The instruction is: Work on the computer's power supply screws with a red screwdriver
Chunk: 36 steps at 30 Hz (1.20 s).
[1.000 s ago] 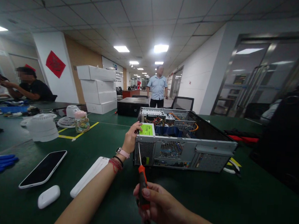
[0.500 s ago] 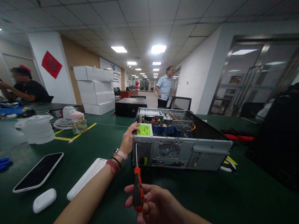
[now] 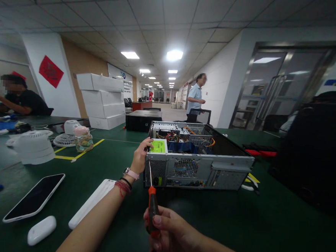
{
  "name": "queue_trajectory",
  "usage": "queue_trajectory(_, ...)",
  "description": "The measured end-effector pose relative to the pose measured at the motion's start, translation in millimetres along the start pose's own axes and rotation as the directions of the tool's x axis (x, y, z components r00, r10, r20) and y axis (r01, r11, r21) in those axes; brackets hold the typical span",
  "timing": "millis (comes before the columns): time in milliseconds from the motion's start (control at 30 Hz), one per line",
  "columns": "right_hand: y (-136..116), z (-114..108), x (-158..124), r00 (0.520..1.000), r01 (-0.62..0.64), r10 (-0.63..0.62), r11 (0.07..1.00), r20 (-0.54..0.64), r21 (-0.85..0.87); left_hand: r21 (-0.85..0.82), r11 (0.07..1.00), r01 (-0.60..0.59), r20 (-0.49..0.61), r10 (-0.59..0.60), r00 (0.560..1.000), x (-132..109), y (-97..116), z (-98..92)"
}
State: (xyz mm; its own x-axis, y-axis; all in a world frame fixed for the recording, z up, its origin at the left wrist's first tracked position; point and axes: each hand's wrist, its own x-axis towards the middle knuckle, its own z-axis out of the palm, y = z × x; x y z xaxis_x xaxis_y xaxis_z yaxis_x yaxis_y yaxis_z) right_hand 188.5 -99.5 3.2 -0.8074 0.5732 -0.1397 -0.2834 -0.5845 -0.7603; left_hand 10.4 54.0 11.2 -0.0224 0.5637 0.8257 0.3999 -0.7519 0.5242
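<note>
An opened desktop computer case lies on the table with its vented back panel facing me. At its near left corner, my left hand grips the edge, fingers over the top beside the power supply with a bright green label. My right hand is closed round the black and red handle of a screwdriver. The shaft points up and away, its tip at the back panel's upper left, near the left hand. Whether the tip sits in a screw is too small to tell.
Left of my forearm lie a white slab-like object, a phone and a white earbud case. Beyond stand a white tub, a jar and stacked white boxes. A dark bulky object rises at right.
My right thumb and fingers have closed further round the screwdriver handle. The view has turned slightly right. A person in the background has walked to the right.
</note>
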Motion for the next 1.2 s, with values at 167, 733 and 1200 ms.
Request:
queue_trajectory(167, 1.5, 1.9, 1.0, 0.998, -0.028, 0.029, 1.0, -0.058, 0.007, -0.006, 1.0, 0.014, -0.002, -0.014, 1.0, -0.9, -0.2, -0.1)
queue_trajectory(733, -1.5, -3.3, -1.8, 0.996, -0.065, 0.061, 0.996, 0.063, 0.067, -0.009, 1.0, -0.001, 0.001, 0.001, 1.0, -0.8, 0.9, -1.1)
queue_trajectory(1200, -1.4, 0.4, -1.9, 0.998, -0.053, 0.053, 0.998, 0.019, 0.016, -0.013, 1.0, 0.012, 0.003, -0.012, 1.0, -0.6, 3.4, -0.4)
